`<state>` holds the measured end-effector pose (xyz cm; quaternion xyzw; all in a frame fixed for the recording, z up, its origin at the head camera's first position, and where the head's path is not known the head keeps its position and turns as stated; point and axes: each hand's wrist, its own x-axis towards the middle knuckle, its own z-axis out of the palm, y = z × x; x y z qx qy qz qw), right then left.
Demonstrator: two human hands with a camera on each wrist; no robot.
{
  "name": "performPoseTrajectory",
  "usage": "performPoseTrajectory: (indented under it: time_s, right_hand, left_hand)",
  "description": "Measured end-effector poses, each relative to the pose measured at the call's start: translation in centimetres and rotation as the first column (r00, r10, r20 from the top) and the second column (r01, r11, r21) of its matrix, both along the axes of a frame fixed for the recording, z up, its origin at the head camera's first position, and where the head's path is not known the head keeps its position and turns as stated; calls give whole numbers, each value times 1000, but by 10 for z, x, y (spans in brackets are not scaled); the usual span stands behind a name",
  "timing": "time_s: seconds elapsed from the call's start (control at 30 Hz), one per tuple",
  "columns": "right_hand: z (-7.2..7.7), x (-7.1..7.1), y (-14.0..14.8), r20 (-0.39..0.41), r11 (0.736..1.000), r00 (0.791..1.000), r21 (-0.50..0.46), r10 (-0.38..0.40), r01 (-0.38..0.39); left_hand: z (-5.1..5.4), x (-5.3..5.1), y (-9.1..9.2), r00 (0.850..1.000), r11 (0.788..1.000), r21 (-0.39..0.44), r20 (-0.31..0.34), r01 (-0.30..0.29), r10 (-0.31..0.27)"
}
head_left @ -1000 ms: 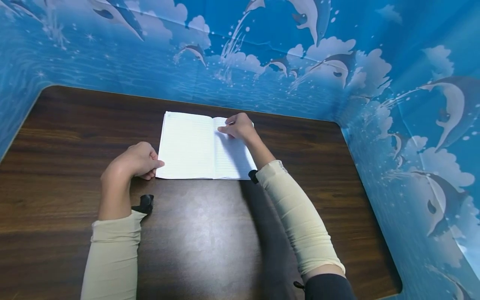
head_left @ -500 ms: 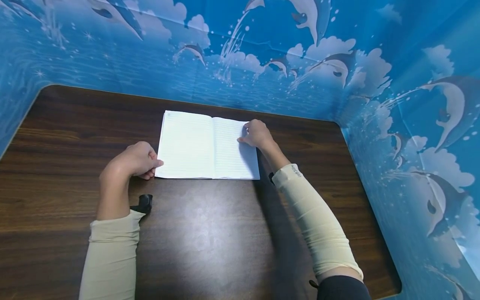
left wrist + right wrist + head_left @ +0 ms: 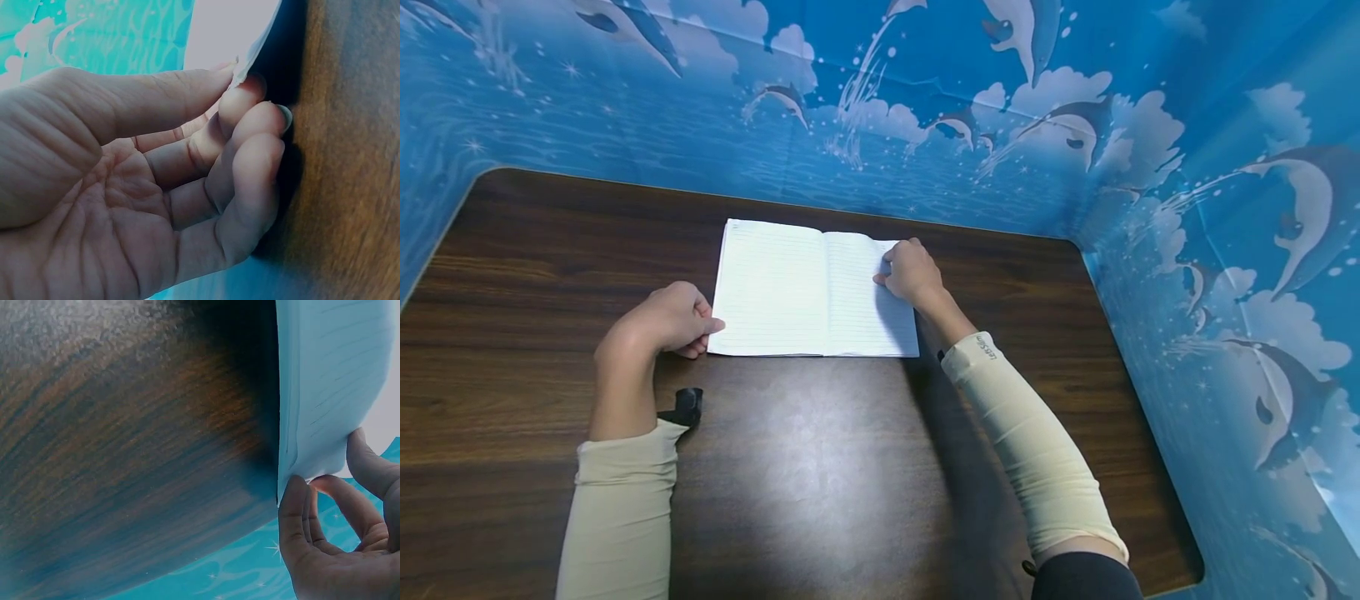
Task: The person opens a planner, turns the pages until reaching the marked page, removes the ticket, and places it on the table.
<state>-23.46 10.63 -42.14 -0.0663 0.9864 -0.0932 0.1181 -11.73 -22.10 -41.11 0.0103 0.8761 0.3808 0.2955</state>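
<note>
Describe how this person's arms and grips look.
The left sleeve and right sleeve are pale cream; the right carries dark lettering at its wrist end. Black cloth shows beyond its elbow end. A black device protrudes by the left cuff. The left grip and right grip are ungloved.

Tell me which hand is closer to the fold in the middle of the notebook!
The right hand: it is at the upper outer part of the right page. The left hand is farther from the fold, pinching the outer edge of the left page.
</note>
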Motion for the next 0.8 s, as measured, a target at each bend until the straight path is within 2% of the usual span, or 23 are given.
performPoseTrajectory:
  time_s: [0.4, 0.8]
  right_hand:
    - [-4, 8, 0, -52, 998, 998, -57, -27, 24]
    - [-2, 13, 2, -36, 990, 999, -137, -34, 29]
  left_hand:
    - [-1, -1, -2, 1000, 1000, -3, 4, 5, -5]
    - [-2, -1, -1, 1000, 1000, -2, 4, -3, 3]
